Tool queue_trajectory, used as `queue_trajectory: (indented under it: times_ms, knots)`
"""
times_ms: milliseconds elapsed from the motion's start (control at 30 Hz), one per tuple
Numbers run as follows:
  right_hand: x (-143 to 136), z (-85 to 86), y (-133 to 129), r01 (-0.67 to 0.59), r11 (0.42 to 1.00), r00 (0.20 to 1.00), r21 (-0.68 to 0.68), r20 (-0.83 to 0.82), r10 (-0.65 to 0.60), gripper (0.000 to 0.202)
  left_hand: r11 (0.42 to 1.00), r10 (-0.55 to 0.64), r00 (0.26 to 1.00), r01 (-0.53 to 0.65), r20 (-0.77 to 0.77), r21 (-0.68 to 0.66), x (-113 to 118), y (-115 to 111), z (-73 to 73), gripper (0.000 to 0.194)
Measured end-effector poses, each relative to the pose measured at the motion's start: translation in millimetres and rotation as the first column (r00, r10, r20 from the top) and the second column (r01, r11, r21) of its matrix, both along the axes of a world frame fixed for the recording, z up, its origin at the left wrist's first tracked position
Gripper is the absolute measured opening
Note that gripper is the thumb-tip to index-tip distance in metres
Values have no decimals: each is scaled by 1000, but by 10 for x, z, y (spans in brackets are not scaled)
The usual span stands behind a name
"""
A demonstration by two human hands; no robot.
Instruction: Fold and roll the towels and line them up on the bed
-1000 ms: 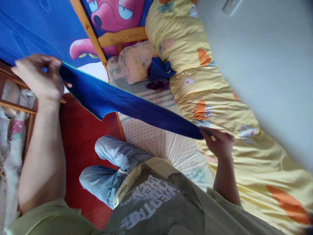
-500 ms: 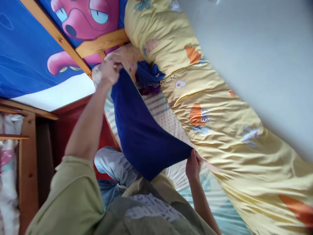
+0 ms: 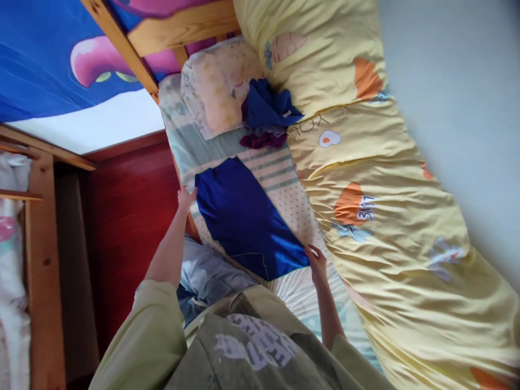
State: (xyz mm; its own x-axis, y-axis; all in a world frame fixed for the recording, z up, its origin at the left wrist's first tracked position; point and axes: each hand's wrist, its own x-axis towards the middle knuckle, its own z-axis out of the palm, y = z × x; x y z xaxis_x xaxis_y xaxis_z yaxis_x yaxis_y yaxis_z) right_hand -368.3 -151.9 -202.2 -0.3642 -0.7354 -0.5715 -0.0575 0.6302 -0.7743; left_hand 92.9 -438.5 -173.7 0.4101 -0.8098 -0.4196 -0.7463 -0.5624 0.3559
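Observation:
A blue piece of clothing (image 3: 247, 222), smooth and slightly shiny, lies spread on the patterned bed sheet (image 3: 280, 197); a pale line of piping or seam shows near its lower edge. At its left corner, by the mattress edge, my left hand (image 3: 187, 198) has its fingers closed on the fabric. My right hand (image 3: 318, 264) pinches the opposite corner, close to the yellow quilt (image 3: 390, 189). Exactly which garment it is, I cannot tell.
Beyond the cloth, a crumpled heap of blue and purple clothes (image 3: 268, 111) leans against the quilt, beside a pale pillow (image 3: 219, 89). A wooden bed rail (image 3: 187, 27) stands at the far end. To the left lies a red floor (image 3: 125, 238).
My left hand has come down and nearer, lowering the raised end of the blue cloth. It now rests flat on the sheet. My right hand has stayed at its corner.

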Motion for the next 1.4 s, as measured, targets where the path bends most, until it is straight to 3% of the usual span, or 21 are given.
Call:
queue_trajectory:
  times_ms: [100,167,233,300,433,600,700,800,933,1033,1100,1233,1400]
  knots:
    - [-65,-124,-112,20,999,1000,-32,-8,-20,44,996,-55,998,55,4,-63,159,58,-64,57]
    - [-19,-225,-84,106,993,991,-60,-76,-110,49,978,-111,992,119,59,-170,154,14,-79,56]
    - [112,-317,44,273,959,930,-76,-236,-284,50,945,-209,975,220,71,-240,101,-73,-95,56]
    - [332,-385,214,369,929,839,-41,-415,-352,50,903,-362,931,361,39,-233,33,-175,-128,55]
    - [880,-461,359,365,928,785,74,-561,-264,42,796,-573,817,573,62,-195,-130,-395,-239,58]
    - [1258,-586,60,461,871,701,170,-672,-240,19,712,-659,740,672,136,-203,-466,-854,-398,70]
    - [1296,-612,-79,552,808,635,207,-732,-247,15,737,-635,757,654,157,-170,-694,-1254,-494,73]
    - [1294,-591,-130,590,771,630,237,-733,-257,15,739,-647,749,663,146,-123,-870,-1581,-589,60]
    - [1299,-630,-161,634,730,638,256,-706,-306,15,638,-758,634,770,153,-29,-913,-1720,-671,43]
    - [1300,-741,-161,667,698,635,262,-690,-348,14,570,-799,547,821,250,26,-823,-1771,-713,45]
    - [1280,-832,-131,659,714,612,237,-720,-326,11,525,-815,485,850,317,47,-787,-1862,-756,46]
    - [1213,-1004,-33,664,737,481,129,-828,-288,14,409,-849,397,912,349,-41,-792,-2068,-904,40]
    - [1144,-1194,49,685,728,335,-35,-872,-357,25,325,-860,402,906,314,-271,-726,-2141,-1072,34]
